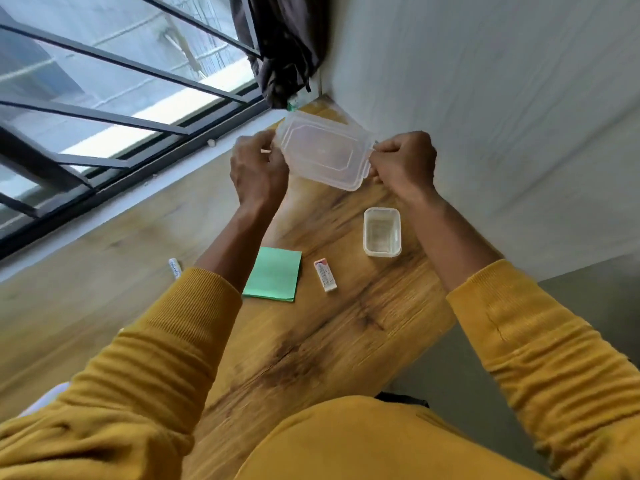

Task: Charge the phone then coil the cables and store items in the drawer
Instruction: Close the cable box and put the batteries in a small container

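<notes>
Above the open tub (382, 231) on the counter (311, 341), both hands, left hand (259, 168) and right hand (403, 163), are gripping the clear lid (323, 154) with curled fingers, apparently in the storing step, with lowering it onto that tub judged next.

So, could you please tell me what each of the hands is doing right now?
Left hand: grips the left end of the clear lid.
Right hand: pinches the lid's right-end tab.

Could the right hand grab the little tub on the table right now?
Probably not yet: the right hand and left hand both grip the clear lid. Nothing covers the tub.
</notes>
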Available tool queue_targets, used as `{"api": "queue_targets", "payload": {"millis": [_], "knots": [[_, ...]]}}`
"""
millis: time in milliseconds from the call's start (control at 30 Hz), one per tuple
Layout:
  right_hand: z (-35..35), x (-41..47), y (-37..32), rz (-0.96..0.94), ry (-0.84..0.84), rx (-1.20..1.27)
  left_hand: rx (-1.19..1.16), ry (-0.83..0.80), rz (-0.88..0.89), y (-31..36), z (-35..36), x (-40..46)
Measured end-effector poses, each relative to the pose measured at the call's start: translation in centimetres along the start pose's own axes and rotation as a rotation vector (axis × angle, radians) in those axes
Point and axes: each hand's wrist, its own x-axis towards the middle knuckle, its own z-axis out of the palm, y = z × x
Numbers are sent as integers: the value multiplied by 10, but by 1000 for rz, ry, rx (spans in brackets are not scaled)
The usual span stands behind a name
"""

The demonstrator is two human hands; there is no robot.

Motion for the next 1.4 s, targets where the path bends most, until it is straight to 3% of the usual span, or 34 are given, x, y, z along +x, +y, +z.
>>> {"api": "queue_targets", "payload": {"millis": [167, 400, 633, 867, 1167, 1400], "knots": [[21, -40, -47, -63, -151, 132, -75, 232, -77, -23, -84, -30], [66, -115, -79, -179, -389, 255, -170, 411, -202, -59, -187, -94], [120, -198, -93, -208, -703, 448, -111, 615, -321, -105, -276, -174], [176, -280, -106, -283, -899, 410, -359, 785, -449, -149, -346, -257], [227, -333, -99, -323, -1043, 232, -491, 762, -590, -198, -398, -311], [237, -344, -94, -328, -1046, 13, -348, 590, -644, -221, -404, -319]]}}
